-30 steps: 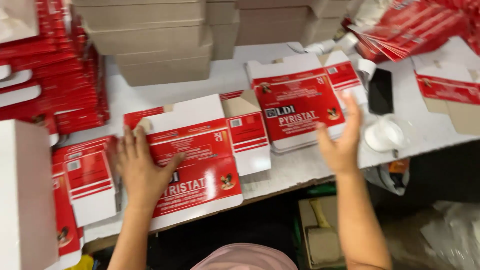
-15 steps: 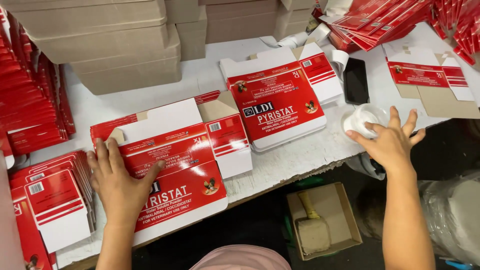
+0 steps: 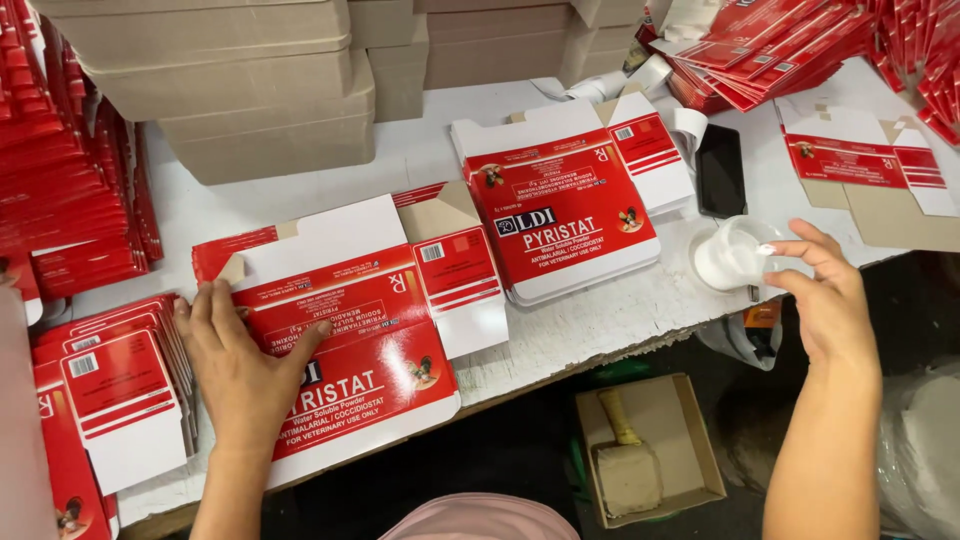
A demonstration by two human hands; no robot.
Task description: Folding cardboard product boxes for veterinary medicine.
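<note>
My left hand (image 3: 243, 365) lies flat, fingers spread, on a stack of flat red and white printed cartons (image 3: 350, 330) at the table's front edge. My right hand (image 3: 822, 292) hovers at the table's right edge with its fingertips touching a small clear plastic cup (image 3: 728, 255) that holds something white. A second stack of the same flat cartons (image 3: 565, 210) lies between the two hands, further back.
Brown cardboard stacks (image 3: 250, 90) fill the back. Red carton piles stand at the far left (image 3: 70, 170) and back right (image 3: 790, 45). A black phone (image 3: 720, 170) lies by the cup. More flat cartons (image 3: 110, 400) sit at front left. An open box (image 3: 650, 450) is on the floor.
My right hand moved from the middle carton stack to the right, reached the plastic cup, and now touches it with its fingertips. My left hand stayed on the near stack.
</note>
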